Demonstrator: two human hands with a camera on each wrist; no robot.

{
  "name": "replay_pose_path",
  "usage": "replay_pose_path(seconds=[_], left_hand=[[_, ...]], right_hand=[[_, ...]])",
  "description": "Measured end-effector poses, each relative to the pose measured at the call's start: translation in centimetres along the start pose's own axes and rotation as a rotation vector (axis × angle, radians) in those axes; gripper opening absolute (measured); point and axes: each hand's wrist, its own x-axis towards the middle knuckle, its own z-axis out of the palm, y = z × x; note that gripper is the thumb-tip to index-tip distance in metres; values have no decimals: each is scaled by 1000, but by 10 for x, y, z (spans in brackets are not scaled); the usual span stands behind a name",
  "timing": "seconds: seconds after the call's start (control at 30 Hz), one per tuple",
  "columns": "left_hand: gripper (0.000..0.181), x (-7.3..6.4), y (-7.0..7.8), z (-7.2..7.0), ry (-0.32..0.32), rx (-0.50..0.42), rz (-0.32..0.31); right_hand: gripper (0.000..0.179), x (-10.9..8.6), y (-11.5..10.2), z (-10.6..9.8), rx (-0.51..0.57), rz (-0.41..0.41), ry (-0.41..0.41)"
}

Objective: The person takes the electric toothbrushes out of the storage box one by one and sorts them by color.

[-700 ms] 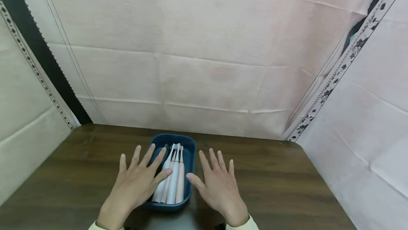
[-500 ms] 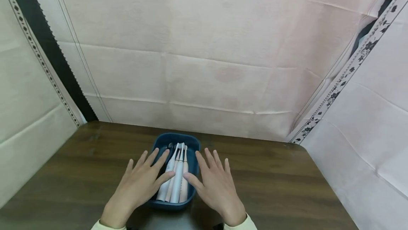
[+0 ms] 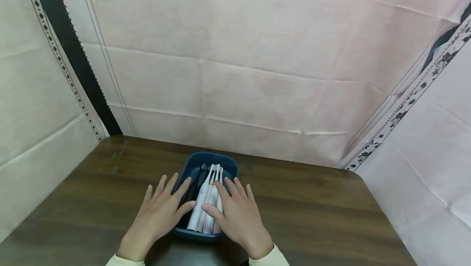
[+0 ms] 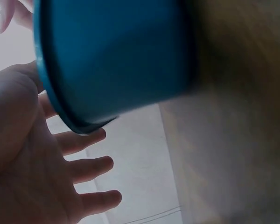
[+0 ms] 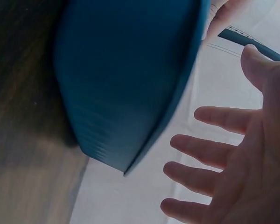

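Observation:
A dark blue plastic tray (image 3: 196, 236) stands on the table, holding several electric toothbrushes. White and pale pink toothbrushes (image 3: 202, 200) lie side by side with their heads toward the far end; dark ones (image 3: 192, 194) lie along the left. My left hand (image 3: 156, 217) is spread over the left rim, its thumb above the brush handles. Over the right side hovers my right hand (image 3: 239, 219), fingers straight, partly covering the handles. Both wrist views show the tray's outer wall (image 4: 116, 56) beside open palms, with a gap at the right hand (image 5: 242, 163).
The brown wooden table (image 3: 324, 208) extends to both sides of the tray. Creased pale cloth (image 3: 239, 73) hangs behind its far edge, and more cloth panels with patterned borders (image 3: 408, 102) flank it left and right.
My right hand has moved left, from beside the tray to over its right side. The left hand stays near the left rim. The head view has shifted, sliding the tray rightward in frame.

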Motion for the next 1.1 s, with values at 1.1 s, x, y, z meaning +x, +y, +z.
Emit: replay_pose_path(seconds=[1.1], left_hand=[[64,2,-7,9,-76,-39,-81]], right_hand=[[50,20,0,35,-84,27,-14]])
